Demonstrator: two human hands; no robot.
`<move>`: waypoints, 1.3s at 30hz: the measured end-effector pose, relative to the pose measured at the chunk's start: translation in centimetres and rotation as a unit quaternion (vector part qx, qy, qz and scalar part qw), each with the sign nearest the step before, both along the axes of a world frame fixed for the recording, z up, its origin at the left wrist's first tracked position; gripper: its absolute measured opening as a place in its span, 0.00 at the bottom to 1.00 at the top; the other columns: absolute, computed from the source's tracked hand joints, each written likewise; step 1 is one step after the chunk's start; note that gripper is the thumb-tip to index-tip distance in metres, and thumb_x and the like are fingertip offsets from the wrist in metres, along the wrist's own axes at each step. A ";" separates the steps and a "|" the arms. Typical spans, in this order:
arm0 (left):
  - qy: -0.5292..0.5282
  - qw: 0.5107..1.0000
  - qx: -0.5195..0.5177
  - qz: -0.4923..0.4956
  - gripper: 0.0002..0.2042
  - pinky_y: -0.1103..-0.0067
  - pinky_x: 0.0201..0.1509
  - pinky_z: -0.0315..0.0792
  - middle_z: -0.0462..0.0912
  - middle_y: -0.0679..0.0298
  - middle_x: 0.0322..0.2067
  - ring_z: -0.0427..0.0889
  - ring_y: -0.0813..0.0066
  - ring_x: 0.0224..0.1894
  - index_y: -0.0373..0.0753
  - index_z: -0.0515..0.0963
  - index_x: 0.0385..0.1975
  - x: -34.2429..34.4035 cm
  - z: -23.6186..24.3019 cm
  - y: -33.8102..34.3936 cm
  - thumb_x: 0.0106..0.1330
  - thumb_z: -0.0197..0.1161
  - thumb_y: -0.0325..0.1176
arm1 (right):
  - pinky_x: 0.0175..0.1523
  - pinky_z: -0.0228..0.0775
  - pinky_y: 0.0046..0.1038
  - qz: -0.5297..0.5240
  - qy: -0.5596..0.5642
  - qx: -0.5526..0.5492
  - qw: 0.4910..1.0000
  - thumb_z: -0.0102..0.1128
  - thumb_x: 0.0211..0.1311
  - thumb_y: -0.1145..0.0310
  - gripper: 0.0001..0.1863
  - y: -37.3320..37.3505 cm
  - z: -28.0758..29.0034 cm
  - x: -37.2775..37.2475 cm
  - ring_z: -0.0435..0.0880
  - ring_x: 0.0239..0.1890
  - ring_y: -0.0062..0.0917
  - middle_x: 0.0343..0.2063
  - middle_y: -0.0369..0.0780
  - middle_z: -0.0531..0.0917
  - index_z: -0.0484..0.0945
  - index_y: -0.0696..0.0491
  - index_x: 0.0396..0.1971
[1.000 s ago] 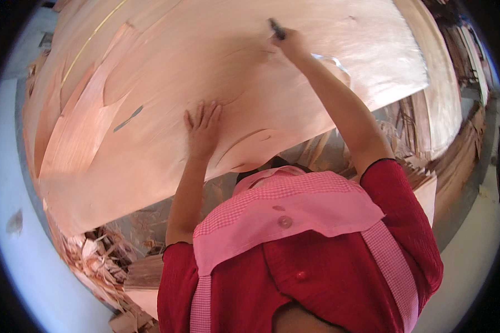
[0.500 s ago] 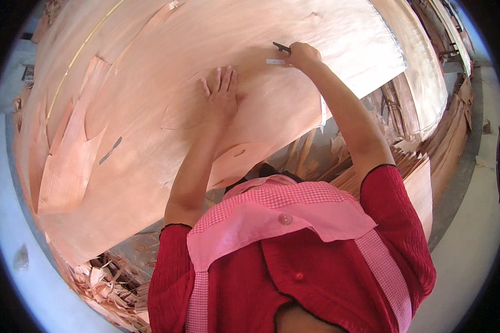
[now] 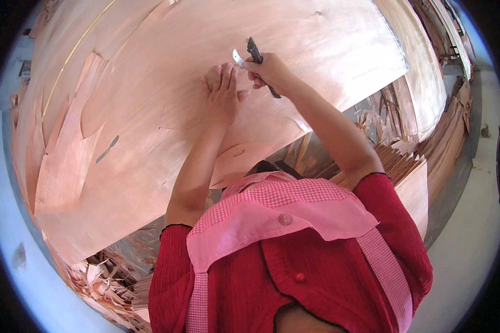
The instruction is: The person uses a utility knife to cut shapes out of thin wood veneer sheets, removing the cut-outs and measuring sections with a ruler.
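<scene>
My left hand [image 3: 223, 102] lies flat on a large sheet of thin reddish wood veneer [image 3: 150, 161], fingers stretched away from me. Beneath its fingertips shows a slightly darker patch of veneer [image 3: 211, 76]. Just right of it, my right hand [image 3: 269, 71] is closed round a slim black utility knife [image 3: 254, 50], tilted across the palm. A short curved white strip [image 3: 238, 57], looking like tape, sticks out from the right fingers toward the left hand. I cannot make out the knife's blade.
Torn veneer pieces [image 3: 66, 166] lie on the sheet's left, near a dark slit [image 3: 107, 150] and a long yellowish strip [image 3: 75, 50]. Veneer scraps [image 3: 103, 280] heap below the near left edge. Stacked veneer [image 3: 408, 183] stands at the right. Another white strip [image 3: 302, 125] is at the near edge.
My right hand has moved left and nearer to my left hand, bringing the knife and white strip along. My left fingers have drawn together over the patch.
</scene>
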State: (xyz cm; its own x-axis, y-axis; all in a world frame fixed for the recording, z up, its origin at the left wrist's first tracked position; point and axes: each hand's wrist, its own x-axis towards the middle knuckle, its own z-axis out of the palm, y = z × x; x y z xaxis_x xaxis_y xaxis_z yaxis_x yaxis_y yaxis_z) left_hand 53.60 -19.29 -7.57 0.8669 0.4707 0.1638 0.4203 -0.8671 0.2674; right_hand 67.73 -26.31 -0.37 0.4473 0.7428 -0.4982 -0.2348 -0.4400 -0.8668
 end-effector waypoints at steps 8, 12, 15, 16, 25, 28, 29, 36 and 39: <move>0.054 0.998 -0.008 0.014 0.29 0.48 0.60 0.48 0.55 0.65 0.62 0.51 0.56 0.64 0.45 0.61 0.58 0.5 1.1 0.1 0.56 0.57 0.44 | 0.21 0.67 0.23 -0.032 -0.026 -0.071 0.997 0.59 0.54 0.66 0.11 1.1 -4.7 -1.0 0.72 0.14 0.20 0.14 0.38 0.76 0.77 0.60 0.22; 0.078 0.997 -0.014 -0.012 0.26 0.46 0.59 0.47 0.55 0.67 0.63 0.51 0.54 0.64 0.47 0.62 0.58 1.0 2.2 -0.2 0.59 0.54 0.45 | 0.27 0.70 0.32 0.276 -0.545 -0.190 0.768 0.60 0.47 0.69 0.09 0.5 -4.8 3.0 0.80 0.21 0.32 0.17 0.46 0.79 0.78 0.59 0.24; 0.033 0.996 -0.072 -0.043 0.26 0.44 0.60 0.43 0.54 0.68 0.63 0.50 0.58 0.65 0.48 0.61 0.59 -1.0 2.3 0.9 0.61 0.51 0.48 | 0.27 0.70 0.24 0.161 -0.286 -0.190 0.925 0.57 0.51 0.67 0.10 0.0 0.3 4.8 0.77 0.19 0.22 0.20 0.42 0.81 0.77 0.59 0.27; -0.014 0.993 -0.093 -0.073 0.26 0.44 0.60 0.43 0.54 0.67 0.63 0.50 0.58 0.65 0.48 0.61 0.59 -2.8 1.2 1.9 0.60 0.51 0.48 | 0.27 0.68 0.18 0.163 -0.260 -0.113 0.945 0.56 0.54 0.66 0.12 -0.7 1.6 4.8 0.74 0.19 0.15 0.21 0.40 0.81 0.77 0.60 0.33; 0.014 0.989 0.053 0.138 0.23 0.53 0.63 0.42 0.53 0.60 0.63 0.52 0.58 0.64 0.53 0.65 0.56 -18.4 0.1 4.3 0.58 0.55 0.44 | 0.17 0.65 0.20 0.282 -0.104 -0.042 0.953 0.58 0.53 0.69 0.09 1.5 -0.1 -7.2 0.73 0.12 0.18 0.16 0.41 0.79 0.74 0.61 0.29; -0.026 0.989 0.039 0.140 0.22 0.52 0.63 0.42 0.56 0.60 0.61 0.53 0.58 0.64 0.53 0.68 0.54 -18.5 -0.5 4.3 0.58 0.56 0.42 | 0.17 0.65 0.22 0.293 -0.087 -0.050 0.951 0.58 0.54 0.69 0.09 3.7 -2.3 -11.1 0.73 0.12 0.20 0.13 0.39 0.76 0.74 0.59 0.25; -0.040 0.989 0.039 0.137 0.20 0.51 0.62 0.43 0.58 0.59 0.60 0.54 0.58 0.63 0.52 0.69 0.52 -18.6 -0.4 4.3 0.58 0.56 0.42 | 0.17 0.65 0.22 0.283 -0.071 -0.041 0.956 0.57 0.55 0.69 0.08 4.5 -2.7 -12.0 0.73 0.12 0.20 0.13 0.39 0.76 0.74 0.59 0.24; -0.139 0.974 -0.005 0.177 0.17 0.58 0.61 0.50 0.67 0.60 0.54 0.62 0.58 0.59 0.44 0.71 0.48 -18.8 -1.7 5.4 0.58 0.56 0.35 | 0.17 0.63 0.21 0.140 0.057 -0.039 0.988 0.59 0.55 0.67 0.11 9.2 -4.3 -18.7 0.72 0.13 0.20 0.14 0.37 0.74 0.74 0.57 0.19; -0.177 0.968 -0.017 0.174 0.16 0.62 0.61 0.53 0.70 0.62 0.52 0.65 0.61 0.57 0.43 0.71 0.46 -19.2 -2.3 6.0 0.56 0.56 0.33 | 0.15 0.63 0.21 0.130 -0.008 -0.079 0.988 0.59 0.55 0.67 0.12 9.4 -6.1 -19.1 0.71 0.12 0.21 0.14 0.38 0.74 0.74 0.59 0.19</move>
State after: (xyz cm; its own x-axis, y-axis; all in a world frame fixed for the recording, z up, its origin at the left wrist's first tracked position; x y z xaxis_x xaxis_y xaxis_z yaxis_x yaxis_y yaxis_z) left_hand 34.44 -13.33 -9.84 0.5463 0.7352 0.4013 0.5627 -0.6771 0.4743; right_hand 48.61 -16.90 -6.47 0.2613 0.7470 -0.6113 -0.0824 -0.6138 -0.7852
